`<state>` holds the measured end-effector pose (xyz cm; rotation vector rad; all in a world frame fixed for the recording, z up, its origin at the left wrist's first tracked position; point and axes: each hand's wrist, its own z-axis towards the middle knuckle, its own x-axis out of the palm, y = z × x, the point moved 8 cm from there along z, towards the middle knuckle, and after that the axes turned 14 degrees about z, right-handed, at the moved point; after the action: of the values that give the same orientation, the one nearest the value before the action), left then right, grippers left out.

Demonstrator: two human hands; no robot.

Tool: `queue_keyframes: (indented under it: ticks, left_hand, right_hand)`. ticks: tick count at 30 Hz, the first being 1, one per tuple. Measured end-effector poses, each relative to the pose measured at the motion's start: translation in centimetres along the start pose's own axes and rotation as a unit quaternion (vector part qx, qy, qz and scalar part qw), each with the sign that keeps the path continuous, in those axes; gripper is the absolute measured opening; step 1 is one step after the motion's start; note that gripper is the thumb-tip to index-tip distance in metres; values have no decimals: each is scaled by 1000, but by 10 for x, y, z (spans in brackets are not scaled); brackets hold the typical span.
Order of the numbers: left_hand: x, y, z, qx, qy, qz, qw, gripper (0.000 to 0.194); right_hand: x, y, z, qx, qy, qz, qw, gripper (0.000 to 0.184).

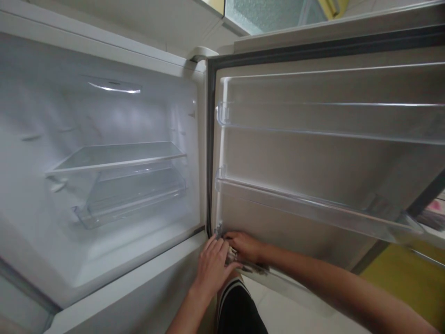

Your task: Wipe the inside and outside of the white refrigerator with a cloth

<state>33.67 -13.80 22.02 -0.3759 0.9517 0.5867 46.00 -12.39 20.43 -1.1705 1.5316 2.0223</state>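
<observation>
Both hands meet at the hinge-side end of the lowest clear door bin (288,285) on the open fridge door. My left hand (213,264) grips that end from the front, with its fingers over the corner and its thumb pointing right. My right hand (245,246) reaches in from the right behind the bin's front wall, its fingers curled close to the corner. Between the hands shows a small pale, patterned thing (232,253); its kind is not clear. What the right fingertips hold, if anything, is hidden.
Two more clear bins, an upper one (330,120) and a middle one (313,204), hang on the door (313,160). Inside the lit compartment are a glass shelf (121,155) and a clear drawer (135,197) beneath it. My leg (239,306) is below the hands.
</observation>
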Motion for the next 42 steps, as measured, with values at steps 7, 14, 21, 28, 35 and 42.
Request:
queue_keyframes:
  ticks: [7, 14, 21, 28, 35, 42]
  left_hand:
    - [-2, 3, 4, 0, -7, -9, 1000, 50]
    - [-6, 4, 3, -27, 16, -97, 995, 54]
    - [-42, -36, 25, -95, -13, -370, 924, 99]
    - [-72, 10, 41, -178, -40, -380, 907, 56]
    - [-120, 62, 34, -92, 94, -236, 963, 54]
    - [-141, 38, 35, 1, 59, -116, 991, 47]
  right_hand:
    - [-21, -3, -79, 67, 103, 13, 992, 35]
    - [-84, 39, -141, 105, -37, 75, 991, 34]
    - [-118, 107, -120, 17, -218, 140, 966, 57]
    - [-135, 129, -81, -22, -181, 145, 972, 52]
    - [-153, 102, -89, 47, -169, 43, 984, 76]
    - [-141, 96, -98, 90, -156, -63, 982, 45]
